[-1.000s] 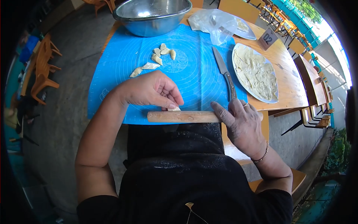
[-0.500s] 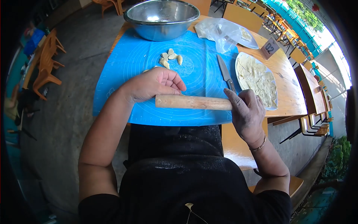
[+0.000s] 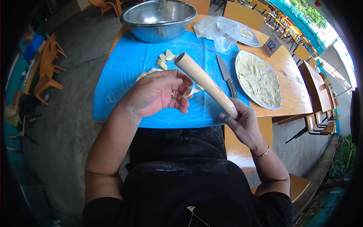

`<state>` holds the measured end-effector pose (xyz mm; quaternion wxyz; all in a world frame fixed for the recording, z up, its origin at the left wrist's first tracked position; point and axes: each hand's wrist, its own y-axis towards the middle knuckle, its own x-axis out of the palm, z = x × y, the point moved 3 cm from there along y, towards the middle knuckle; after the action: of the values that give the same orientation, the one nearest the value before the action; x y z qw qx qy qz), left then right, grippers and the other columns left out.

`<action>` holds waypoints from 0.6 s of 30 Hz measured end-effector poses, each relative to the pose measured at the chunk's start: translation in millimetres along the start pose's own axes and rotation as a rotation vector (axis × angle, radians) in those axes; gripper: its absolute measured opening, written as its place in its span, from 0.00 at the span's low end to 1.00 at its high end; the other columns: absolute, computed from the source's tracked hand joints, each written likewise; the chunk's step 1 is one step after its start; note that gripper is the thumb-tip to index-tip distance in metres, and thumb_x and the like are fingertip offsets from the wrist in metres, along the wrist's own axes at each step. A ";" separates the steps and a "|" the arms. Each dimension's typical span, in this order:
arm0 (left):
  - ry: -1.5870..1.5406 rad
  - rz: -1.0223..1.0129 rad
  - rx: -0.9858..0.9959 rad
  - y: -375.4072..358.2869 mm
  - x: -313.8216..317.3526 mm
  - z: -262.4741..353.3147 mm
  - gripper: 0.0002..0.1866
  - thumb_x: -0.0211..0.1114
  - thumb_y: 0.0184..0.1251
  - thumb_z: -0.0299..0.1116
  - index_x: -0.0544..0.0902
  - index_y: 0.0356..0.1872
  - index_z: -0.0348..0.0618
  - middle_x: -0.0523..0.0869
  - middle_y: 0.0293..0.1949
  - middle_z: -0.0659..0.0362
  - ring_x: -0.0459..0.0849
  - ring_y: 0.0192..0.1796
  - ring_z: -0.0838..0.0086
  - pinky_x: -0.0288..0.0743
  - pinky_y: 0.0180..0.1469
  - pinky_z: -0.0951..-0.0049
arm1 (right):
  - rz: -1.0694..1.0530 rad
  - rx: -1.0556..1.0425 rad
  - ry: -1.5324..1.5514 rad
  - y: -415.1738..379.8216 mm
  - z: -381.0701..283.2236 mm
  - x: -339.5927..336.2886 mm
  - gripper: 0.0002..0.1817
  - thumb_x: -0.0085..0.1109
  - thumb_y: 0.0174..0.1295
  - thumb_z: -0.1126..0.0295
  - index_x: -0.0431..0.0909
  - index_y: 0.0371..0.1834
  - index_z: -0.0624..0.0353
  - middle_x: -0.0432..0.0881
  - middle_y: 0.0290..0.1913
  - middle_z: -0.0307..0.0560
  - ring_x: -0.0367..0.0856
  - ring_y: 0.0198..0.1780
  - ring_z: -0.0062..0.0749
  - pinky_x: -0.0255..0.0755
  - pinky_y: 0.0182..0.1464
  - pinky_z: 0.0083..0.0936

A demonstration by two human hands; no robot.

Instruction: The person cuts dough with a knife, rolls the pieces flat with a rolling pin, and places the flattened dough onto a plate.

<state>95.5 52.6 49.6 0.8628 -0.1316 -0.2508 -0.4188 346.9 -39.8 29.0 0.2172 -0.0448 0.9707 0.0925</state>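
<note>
My left hand [image 3: 160, 92] is raised over the blue mat [image 3: 124, 72], palm turned up, pinching a small piece of dough [image 3: 194, 90] at its fingertips. In my right hand [image 3: 244, 121] is the lower end of a wooden rolling pin [image 3: 206, 83], tilted with its far end up and to the left. Several cut dough pieces [image 3: 162, 64] lie on the mat beyond my left hand, and a longer strip [image 3: 148, 73] is partly hidden behind it. A knife [image 3: 225, 75] rests on the mat, left of a plate of flattened dough [image 3: 259, 79].
A large metal bowl [image 3: 159, 28] stands at the back left of the wooden table [image 3: 293, 87]. Behind the knife are a plastic bag [image 3: 223, 34] and another plate [image 3: 254, 41]. A sign marked 02 [image 3: 271, 45] stands at the right. Orange chairs [image 3: 47, 73] are at the left.
The rolling pin has swung from level to tilted, its left end now raised. My left hand has turned palm up, and the piece of dough in its fingers has come into view.
</note>
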 end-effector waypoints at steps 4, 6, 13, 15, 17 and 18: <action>0.155 0.071 0.002 -6.2 20.1 -1.0 0.18 0.64 0.74 0.38 0.79 0.53 0.33 0.84 0.44 0.51 0.85 0.41 0.69 0.82 0.47 0.66 | -0.124 0.221 0.009 0.8 -16.3 -6.8 0.19 0.70 0.64 0.75 0.80 0.57 0.65 0.78 0.42 0.34 0.72 0.42 0.15 0.71 0.47 0.19; 0.279 0.042 0.127 -4.6 36.2 -11.8 0.20 0.68 0.71 0.40 0.79 0.53 0.33 0.84 0.44 0.51 0.84 0.42 0.71 0.81 0.47 0.68 | -0.206 0.226 -0.010 0.7 -20.7 -6.4 0.20 0.71 0.64 0.72 0.80 0.57 0.64 0.79 0.42 0.34 0.72 0.41 0.14 0.70 0.44 0.17; 0.901 0.370 0.622 -7.8 43.6 -7.5 0.23 0.82 0.56 0.43 0.83 0.40 0.34 0.86 0.37 0.57 0.83 0.42 0.80 0.77 0.43 0.78 | -0.267 0.268 0.055 -2.9 -23.5 -7.3 0.20 0.71 0.64 0.71 0.80 0.57 0.64 0.79 0.43 0.35 0.72 0.40 0.15 0.70 0.44 0.18; 0.866 0.431 0.575 -7.9 44.1 -8.9 0.22 0.82 0.56 0.44 0.83 0.37 0.35 0.86 0.34 0.58 0.83 0.39 0.81 0.77 0.41 0.79 | -0.248 0.238 0.010 -3.2 -23.1 -5.7 0.20 0.70 0.65 0.71 0.79 0.58 0.64 0.79 0.44 0.35 0.72 0.40 0.15 0.70 0.44 0.18; 0.829 0.498 0.534 -6.4 43.7 -11.5 0.21 0.82 0.57 0.44 0.83 0.33 0.36 0.86 0.30 0.59 0.83 0.37 0.82 0.77 0.38 0.80 | -0.229 0.172 -0.022 -4.1 -23.5 -0.9 0.17 0.69 0.66 0.71 0.78 0.54 0.65 0.75 0.37 0.34 0.69 0.36 0.15 0.68 0.38 0.19; 0.850 0.522 0.573 -4.5 44.0 -12.2 0.20 0.81 0.57 0.43 0.83 0.32 0.36 0.86 0.29 0.60 0.83 0.35 0.82 0.77 0.37 0.79 | -0.203 0.108 -0.052 -4.2 -25.4 0.7 0.14 0.68 0.66 0.72 0.78 0.50 0.66 0.71 0.30 0.33 0.66 0.32 0.14 0.66 0.33 0.20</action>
<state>118.9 15.7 63.3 0.9638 0.2299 0.0553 -0.1235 336.3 -49.1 50.6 0.2527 -0.1286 0.9588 0.0187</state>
